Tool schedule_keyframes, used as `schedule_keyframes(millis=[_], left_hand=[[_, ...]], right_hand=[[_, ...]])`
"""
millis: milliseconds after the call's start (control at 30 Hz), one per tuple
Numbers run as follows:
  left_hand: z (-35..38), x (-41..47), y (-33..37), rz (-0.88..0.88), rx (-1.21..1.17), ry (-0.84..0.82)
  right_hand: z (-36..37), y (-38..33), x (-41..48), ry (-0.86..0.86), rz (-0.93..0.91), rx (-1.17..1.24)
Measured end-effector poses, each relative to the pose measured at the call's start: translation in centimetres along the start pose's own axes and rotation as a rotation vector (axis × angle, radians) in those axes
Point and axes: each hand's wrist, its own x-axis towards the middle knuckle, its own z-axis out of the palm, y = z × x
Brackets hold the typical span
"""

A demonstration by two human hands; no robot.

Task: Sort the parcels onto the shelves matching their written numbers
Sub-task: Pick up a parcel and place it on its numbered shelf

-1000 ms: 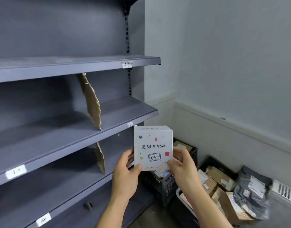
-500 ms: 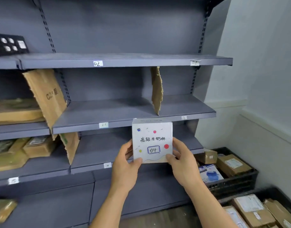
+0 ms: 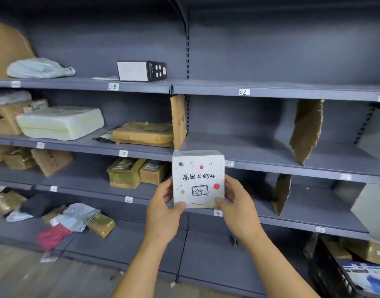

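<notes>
**04 box [image 3: 198, 179] in hand, destination unconfirmed**

Held upright below and left of 02 label [image 3: 244, 92], with left hand [image 3: 163, 214] and right hand [image 3: 238, 209] gripping its lower side edges, thumbs on front face. Roughly cubic, no long axis; white card, coloured dots, "04" boxed in blue ink. 03 label [image 3: 113, 86] left of 02 label; blurred label [image 3: 15, 83] farther left, unreadable, probably 04. Up-left reach needed; left hand nearer.

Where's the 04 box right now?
Centre of the head view: the 04 box is held between left hand and right hand, just above the 14 label.
</notes>
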Motion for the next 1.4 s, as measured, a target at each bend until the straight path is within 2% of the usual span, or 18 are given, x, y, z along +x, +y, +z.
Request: schedule_keyframes(millis=[467,767,1000,1400], left_hand=[[-21.5,5.3,-1.9,0.047,0.042,0.137],[-30.5,8.5,-2.9,0.046,0.043,0.218],[-36.4,13.7,-4.1,0.029,0.076,0.291],[-46.8,28.9,-4.8,0.049,0.145,0.373]], right_hand=[[20.8,-8.0,0.0,-0.140,-0.064,-0.015],[30.4,-11.3,2.0,-0.237,-0.109,0.004],[38.3,-12.4,6.8,-0.287,-0.124,0.024],[52.6,-16.9,19.7,-0.336,-0.205,0.057]])
